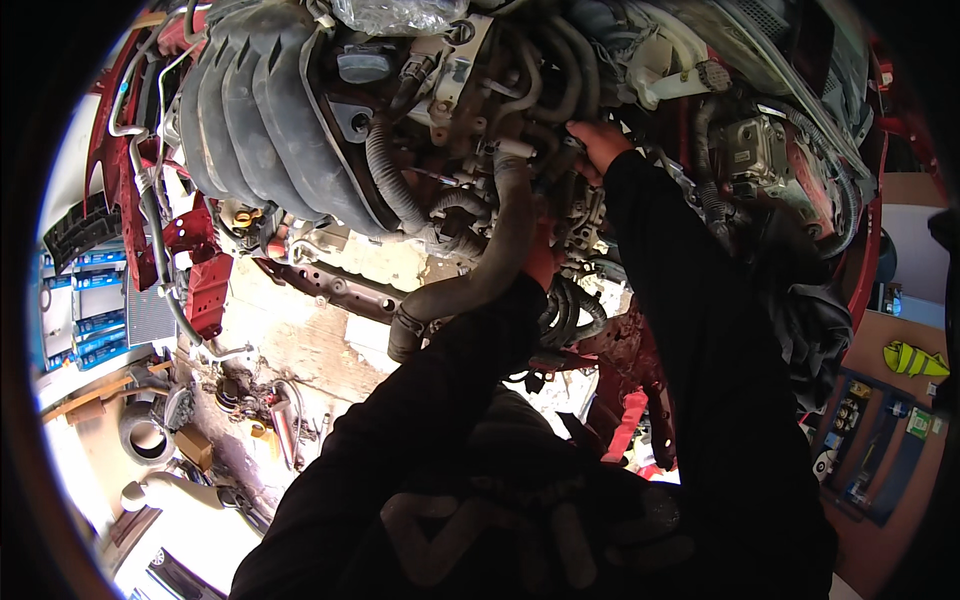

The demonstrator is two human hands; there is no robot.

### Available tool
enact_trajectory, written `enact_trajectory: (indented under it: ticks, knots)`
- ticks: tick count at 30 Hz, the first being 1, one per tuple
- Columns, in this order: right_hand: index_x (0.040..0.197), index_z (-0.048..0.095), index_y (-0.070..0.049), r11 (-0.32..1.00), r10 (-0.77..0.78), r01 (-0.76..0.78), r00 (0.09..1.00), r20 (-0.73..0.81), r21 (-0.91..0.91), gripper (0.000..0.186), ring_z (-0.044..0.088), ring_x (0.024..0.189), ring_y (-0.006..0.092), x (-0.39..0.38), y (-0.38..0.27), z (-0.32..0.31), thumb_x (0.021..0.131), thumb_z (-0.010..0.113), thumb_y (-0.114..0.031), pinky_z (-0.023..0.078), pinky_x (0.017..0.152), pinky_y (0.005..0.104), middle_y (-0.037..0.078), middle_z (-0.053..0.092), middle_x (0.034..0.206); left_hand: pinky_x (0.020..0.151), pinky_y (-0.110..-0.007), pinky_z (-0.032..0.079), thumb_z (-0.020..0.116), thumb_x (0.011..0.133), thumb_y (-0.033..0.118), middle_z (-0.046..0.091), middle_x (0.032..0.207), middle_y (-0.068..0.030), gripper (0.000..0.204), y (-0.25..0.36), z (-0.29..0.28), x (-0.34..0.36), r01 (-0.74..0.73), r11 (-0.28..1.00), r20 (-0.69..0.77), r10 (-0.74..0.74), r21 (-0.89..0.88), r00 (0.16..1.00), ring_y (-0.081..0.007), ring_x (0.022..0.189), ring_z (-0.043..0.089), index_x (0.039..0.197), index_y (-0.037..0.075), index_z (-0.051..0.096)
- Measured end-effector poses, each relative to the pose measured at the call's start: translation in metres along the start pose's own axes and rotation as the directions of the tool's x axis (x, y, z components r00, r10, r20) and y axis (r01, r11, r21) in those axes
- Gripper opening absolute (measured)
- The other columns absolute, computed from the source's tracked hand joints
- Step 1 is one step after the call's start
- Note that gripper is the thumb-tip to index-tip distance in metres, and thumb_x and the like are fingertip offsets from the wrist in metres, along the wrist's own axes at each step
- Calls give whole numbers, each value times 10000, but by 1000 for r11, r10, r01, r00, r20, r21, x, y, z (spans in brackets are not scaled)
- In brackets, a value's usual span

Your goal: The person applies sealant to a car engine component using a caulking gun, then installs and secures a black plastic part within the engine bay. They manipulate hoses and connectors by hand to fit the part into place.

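Note:
Both my arms, in black sleeves, reach into a car's engine bay. My left hand (541, 258) is low among the engine parts, beside a thick grey-brown radiator hose (512, 225). The hose hides much of it, and its fingers do not show. My right hand (603, 147) is farther in, right of the hose's upper end, with its fingers bent around something too dark and small to make out. A hose clamp (514, 149) sits on the hose's upper end. Left of it runs a ribbed corrugated tube (389, 172).
A large black ribbed intake manifold (270, 120) fills the upper left. At right are a metal control unit (757, 155) and the red body edge (868, 270). Below left, a tyre (146, 436) and loose parts lie on the floor. A blue rack (875, 450) stands lower right.

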State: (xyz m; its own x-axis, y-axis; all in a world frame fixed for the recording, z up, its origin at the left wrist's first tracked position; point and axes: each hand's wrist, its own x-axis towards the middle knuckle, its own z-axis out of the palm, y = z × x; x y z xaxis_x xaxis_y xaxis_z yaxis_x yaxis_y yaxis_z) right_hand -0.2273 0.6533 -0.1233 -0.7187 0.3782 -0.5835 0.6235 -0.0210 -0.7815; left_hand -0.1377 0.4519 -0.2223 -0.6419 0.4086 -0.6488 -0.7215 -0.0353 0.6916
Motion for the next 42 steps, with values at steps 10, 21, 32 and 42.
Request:
enact_trajectory:
  ticks: [10, 21, 32, 42]
  knots:
    - [1235, 677, -11, 916, -295, 226, 939, -177, -331, 550, 704, 792, 303, 7, 4, 13, 1016, 732, -513, 573, 734, 440, 114, 711, 893, 797, -383, 532, 587, 1084, 497, 601, 945, -40, 414, -4, -6, 2, -41, 988, -5, 43, 152, 999, -178, 772, 562, 1336, 231, 779]
    - [1309, 687, 25, 842, -427, 370, 902, -65, -392, 570, 741, 1018, 337, 20, 16, 17, 1040, 707, -477, 581, 864, 443, 185, 767, 1070, 798, -343, 453, 631, 1105, 376, 647, 1105, 48, 344, 10, -17, -6, 129, 986, 120, -116, -107, 986, -137, 726, 472, 1423, 265, 696]
    - [1250, 665, 79, 656, -442, 232, 889, -117, -718, 628, 750, 1140, 431, -6, -4, 33, 1035, 689, -511, 563, 997, 481, 307, 767, 1197, 734, -316, 432, 664, 1106, 300, 682, 1202, 83, 296, 8, -31, 8, 211, 919, 215, -144, -332, 966, -74, 686, 441, 1400, 271, 655]
    - [1180, 639, 118, 764, -407, 277, 908, -103, -583, 625, 717, 1171, 516, -10, 2, 32, 1056, 650, -495, 564, 1020, 550, 366, 746, 1165, 728, -325, 451, 666, 1095, 274, 681, 1238, 66, 350, 17, -27, 7, 192, 927, 211, -128, -321, 969, -82, 706, 465, 1442, 260, 624]
